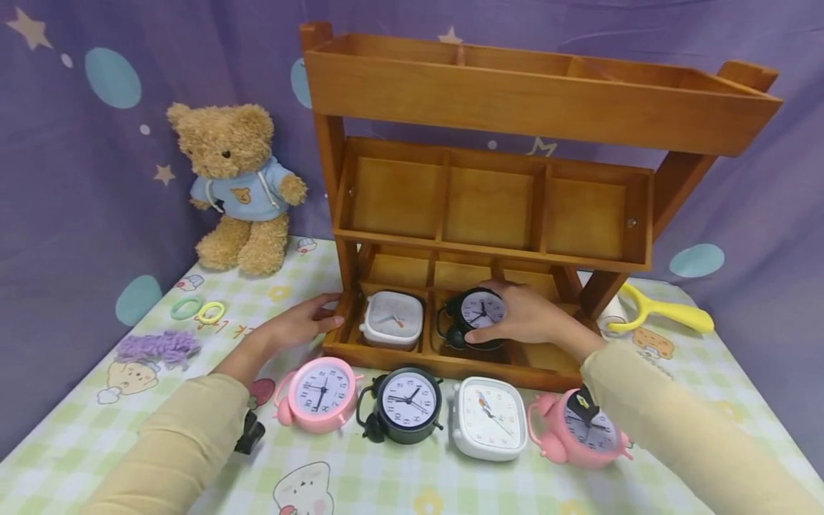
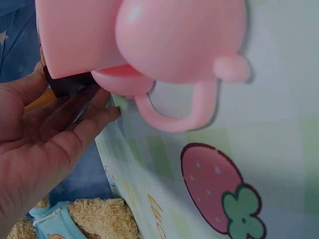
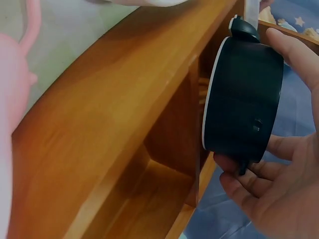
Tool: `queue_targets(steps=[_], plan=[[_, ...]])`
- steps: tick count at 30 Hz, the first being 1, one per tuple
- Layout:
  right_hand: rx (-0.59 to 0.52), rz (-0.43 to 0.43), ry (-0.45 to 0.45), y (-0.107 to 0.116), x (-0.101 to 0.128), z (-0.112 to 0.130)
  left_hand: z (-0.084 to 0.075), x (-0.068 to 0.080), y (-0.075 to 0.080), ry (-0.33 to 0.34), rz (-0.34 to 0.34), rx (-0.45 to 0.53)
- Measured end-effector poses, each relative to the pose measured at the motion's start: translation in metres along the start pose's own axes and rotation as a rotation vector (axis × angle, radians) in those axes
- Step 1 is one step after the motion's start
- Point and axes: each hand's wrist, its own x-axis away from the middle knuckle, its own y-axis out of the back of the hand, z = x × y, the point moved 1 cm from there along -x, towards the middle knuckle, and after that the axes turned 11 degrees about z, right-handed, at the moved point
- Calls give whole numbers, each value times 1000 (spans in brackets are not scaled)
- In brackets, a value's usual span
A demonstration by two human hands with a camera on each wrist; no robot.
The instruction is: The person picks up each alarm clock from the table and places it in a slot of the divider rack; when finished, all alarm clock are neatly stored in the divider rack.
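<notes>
- The wooden shelf (image 1: 515,93) stands at 12 o'clock on the table (image 1: 360,486). It has three tiers; the top two hold nothing that shows, and only the bottom tray has clocks in it.
- A teddy bear (image 1: 239,187) sits at 10 o'clock, against the purple backdrop.
- The right hand (image 1: 531,315) grips a black clock (image 1: 479,312) by its rim, fingers curled round the case, in the tray's middle front cell. In the right wrist view the clock (image 3: 244,94) stands upright in the hand (image 3: 284,199); whether it rests on the tray floor I cannot tell.
- The left hand (image 1: 299,323) lies with straight fingers against the shelf's left end, at 9 o'clock from the tray, holding nothing. In the left wrist view the fingers (image 2: 75,124) touch the dark wood corner.
- A white clock (image 1: 393,320) already lies in the left front cell.
- Four clocks wait in a row at 6 o'clock: pink clock (image 1: 318,394), second black clock (image 1: 405,404), white square clock (image 1: 489,417), and another pink one (image 1: 579,429), partly behind the right sleeve.
- By my judgement, one clock is stowed, one is being set, four are left.
- A yellow slingshot (image 1: 663,311) lies at 3 o'clock.
- Purple fuzz (image 1: 157,347) and two rings (image 1: 198,310) lie at 9 o'clock.
</notes>
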Motion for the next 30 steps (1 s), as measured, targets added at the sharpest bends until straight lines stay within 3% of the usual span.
queue_targets(steps=[15, 30], plan=[[82, 73, -59, -13, -19, 3, -1, -1, 0, 7, -6, -8], [182, 50, -113, -20, -22, 14, 0, -2, -1, 2, -5, 19]])
